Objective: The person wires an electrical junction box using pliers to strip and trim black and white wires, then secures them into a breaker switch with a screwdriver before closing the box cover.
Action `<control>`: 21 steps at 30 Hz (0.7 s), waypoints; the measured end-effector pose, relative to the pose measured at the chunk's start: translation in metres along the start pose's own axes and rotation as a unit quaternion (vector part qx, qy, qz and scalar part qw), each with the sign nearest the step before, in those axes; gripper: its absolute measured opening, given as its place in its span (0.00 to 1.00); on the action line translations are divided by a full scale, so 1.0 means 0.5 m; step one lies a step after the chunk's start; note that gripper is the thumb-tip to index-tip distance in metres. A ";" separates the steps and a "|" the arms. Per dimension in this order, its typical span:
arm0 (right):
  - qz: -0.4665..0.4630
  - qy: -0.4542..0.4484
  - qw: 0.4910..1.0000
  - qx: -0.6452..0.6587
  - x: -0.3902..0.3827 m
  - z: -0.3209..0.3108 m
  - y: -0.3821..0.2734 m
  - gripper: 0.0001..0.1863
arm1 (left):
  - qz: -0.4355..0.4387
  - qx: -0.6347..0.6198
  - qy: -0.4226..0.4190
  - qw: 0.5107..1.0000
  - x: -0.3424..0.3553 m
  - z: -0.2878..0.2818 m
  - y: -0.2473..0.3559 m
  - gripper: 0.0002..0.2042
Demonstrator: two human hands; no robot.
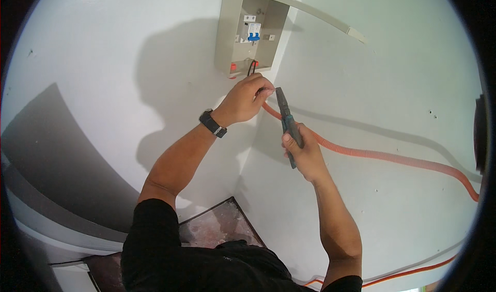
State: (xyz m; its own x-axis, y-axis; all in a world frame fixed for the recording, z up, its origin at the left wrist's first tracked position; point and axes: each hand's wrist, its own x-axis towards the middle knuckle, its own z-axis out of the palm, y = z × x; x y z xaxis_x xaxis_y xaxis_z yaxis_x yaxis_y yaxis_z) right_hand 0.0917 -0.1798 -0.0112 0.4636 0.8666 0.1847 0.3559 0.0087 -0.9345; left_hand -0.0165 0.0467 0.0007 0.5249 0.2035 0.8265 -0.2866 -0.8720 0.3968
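Note:
My left hand is pinched closed on a thin black wire that comes out of the bottom of a beige electrical box. In my right hand is a pair of dark pliers, gripped by the handles. The plier tip points up and meets the short wire end just past my left fingertips; whether the jaws bite on it I cannot tell. Inside the open box sits a white circuit breaker with blue levers. Red fittings show at the box's lower edge.
An orange corrugated conduit runs from behind my hands along the right wall. The box's narrow cover sticks out to the upper right. Two white walls meet in a corner beside the box. An orange cable lies low at the right.

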 end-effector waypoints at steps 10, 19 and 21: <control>-0.084 0.074 0.953 -0.280 0.016 0.037 -0.016 0.13 | -0.063 0.006 0.084 0.994 0.002 0.038 0.008 0.06; -0.285 0.230 0.708 -0.604 0.107 0.004 0.045 0.09 | -0.286 -0.227 0.159 0.917 0.041 0.072 0.018 0.08; -0.296 0.243 0.683 -0.622 0.140 -0.020 0.042 0.10 | -0.308 -0.287 0.161 0.892 0.056 0.076 0.032 0.10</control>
State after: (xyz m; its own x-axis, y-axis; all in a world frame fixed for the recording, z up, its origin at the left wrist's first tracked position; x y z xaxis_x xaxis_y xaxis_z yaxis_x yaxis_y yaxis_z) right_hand 0.1395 -0.1241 -0.0147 0.0461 0.6238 0.7802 0.8712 -0.4073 0.2742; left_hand 0.0239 0.0216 0.0149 0.4935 0.7642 0.4152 -0.4351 -0.1964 0.8787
